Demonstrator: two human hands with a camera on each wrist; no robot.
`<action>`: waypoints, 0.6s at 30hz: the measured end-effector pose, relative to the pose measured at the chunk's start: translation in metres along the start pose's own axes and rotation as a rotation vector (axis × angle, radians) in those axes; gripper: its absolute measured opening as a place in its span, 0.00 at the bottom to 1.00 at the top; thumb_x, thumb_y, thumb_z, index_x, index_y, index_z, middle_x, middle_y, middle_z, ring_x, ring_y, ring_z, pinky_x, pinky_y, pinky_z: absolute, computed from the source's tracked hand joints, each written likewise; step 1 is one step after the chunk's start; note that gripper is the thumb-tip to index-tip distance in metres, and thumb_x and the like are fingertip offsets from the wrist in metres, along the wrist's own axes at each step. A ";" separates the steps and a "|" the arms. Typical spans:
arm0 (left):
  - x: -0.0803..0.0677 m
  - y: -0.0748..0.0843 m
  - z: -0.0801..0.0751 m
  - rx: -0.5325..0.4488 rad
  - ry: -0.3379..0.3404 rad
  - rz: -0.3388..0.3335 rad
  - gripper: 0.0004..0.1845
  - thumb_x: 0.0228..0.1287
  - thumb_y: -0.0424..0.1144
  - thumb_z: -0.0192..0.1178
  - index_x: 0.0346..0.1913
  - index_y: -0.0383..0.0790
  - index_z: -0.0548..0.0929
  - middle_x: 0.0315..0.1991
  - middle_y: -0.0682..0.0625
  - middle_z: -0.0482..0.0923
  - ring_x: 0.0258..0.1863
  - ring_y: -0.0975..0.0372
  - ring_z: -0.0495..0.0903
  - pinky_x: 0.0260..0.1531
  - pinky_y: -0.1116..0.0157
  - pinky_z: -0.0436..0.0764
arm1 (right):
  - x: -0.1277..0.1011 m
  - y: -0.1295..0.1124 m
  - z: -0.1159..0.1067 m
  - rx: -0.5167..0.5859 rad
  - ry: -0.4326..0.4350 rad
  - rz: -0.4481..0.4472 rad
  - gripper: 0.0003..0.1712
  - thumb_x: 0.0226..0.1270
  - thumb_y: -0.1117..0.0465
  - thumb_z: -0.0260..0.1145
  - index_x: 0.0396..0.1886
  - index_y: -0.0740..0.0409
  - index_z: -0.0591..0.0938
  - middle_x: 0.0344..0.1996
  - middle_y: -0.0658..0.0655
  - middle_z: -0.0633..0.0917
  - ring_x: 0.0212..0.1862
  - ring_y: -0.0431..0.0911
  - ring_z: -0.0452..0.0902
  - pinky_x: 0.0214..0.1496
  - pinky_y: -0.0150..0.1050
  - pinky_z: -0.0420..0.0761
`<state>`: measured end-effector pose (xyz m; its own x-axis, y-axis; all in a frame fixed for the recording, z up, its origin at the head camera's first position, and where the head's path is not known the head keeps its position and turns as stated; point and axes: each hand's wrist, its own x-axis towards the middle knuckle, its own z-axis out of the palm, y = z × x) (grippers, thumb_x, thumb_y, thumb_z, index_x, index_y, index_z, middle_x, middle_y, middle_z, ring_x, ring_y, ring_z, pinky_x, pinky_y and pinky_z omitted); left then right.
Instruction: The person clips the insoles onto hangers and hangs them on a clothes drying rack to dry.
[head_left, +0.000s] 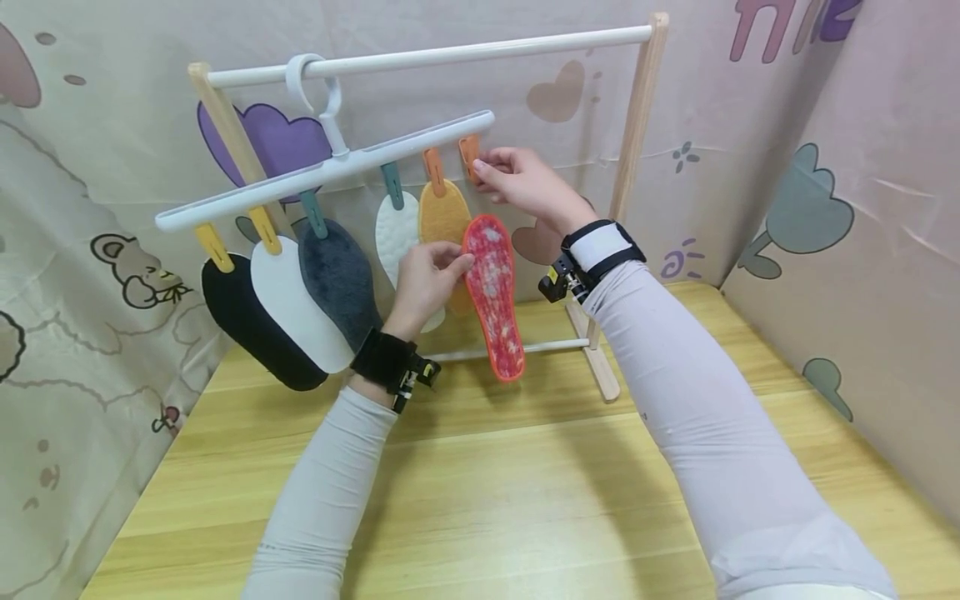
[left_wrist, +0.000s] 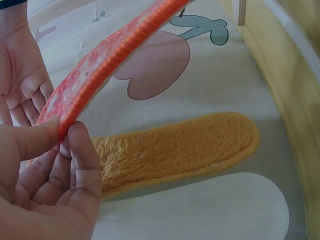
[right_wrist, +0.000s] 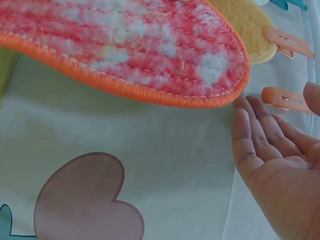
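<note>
A red-and-white fuzzy insole with an orange stitched edge hangs from my left hand. The thumb and index finger pinch its edge near the upper end, plain in the left wrist view. My right hand is at an orange clothespin on the end of a white hanger. In the right wrist view its fingers are mostly straight and the thumb overlaps the end of that clothespin; a firm grip on it does not show. A tan insole hangs just behind.
More insoles hang clipped along the tilted hanger: black, white, dark grey and cream. The hanger hooks on a rack's white bar. The rack's wooden foot stands on the wooden table, before a patterned cloth.
</note>
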<state>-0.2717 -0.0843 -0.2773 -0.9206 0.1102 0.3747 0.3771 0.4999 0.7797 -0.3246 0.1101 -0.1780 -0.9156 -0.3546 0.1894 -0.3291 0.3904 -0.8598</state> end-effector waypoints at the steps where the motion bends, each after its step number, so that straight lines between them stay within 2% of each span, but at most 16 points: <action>1: 0.000 0.001 0.000 0.001 0.000 0.001 0.12 0.78 0.43 0.67 0.49 0.36 0.92 0.39 0.40 0.91 0.38 0.48 0.90 0.35 0.67 0.82 | 0.000 -0.001 0.000 0.003 0.002 0.001 0.32 0.88 0.49 0.54 0.81 0.62 0.67 0.74 0.63 0.78 0.74 0.51 0.77 0.76 0.42 0.78; 13: 0.005 0.006 -0.003 0.002 -0.001 -0.003 0.12 0.78 0.42 0.67 0.49 0.36 0.92 0.39 0.41 0.91 0.39 0.51 0.90 0.38 0.65 0.83 | 0.001 -0.004 -0.001 -0.043 0.019 0.015 0.35 0.88 0.44 0.53 0.82 0.60 0.65 0.70 0.63 0.80 0.69 0.51 0.79 0.73 0.41 0.80; 18: 0.006 0.010 -0.005 -0.013 -0.003 0.018 0.12 0.78 0.42 0.67 0.49 0.35 0.91 0.40 0.40 0.91 0.39 0.50 0.90 0.38 0.65 0.83 | 0.000 -0.005 -0.001 -0.047 0.039 0.012 0.33 0.88 0.42 0.51 0.77 0.60 0.70 0.62 0.59 0.82 0.64 0.48 0.80 0.71 0.42 0.81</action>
<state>-0.2726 -0.0833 -0.2649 -0.9141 0.1213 0.3870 0.3946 0.4868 0.7793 -0.3233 0.1088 -0.1733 -0.9274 -0.3169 0.1987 -0.3280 0.4340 -0.8391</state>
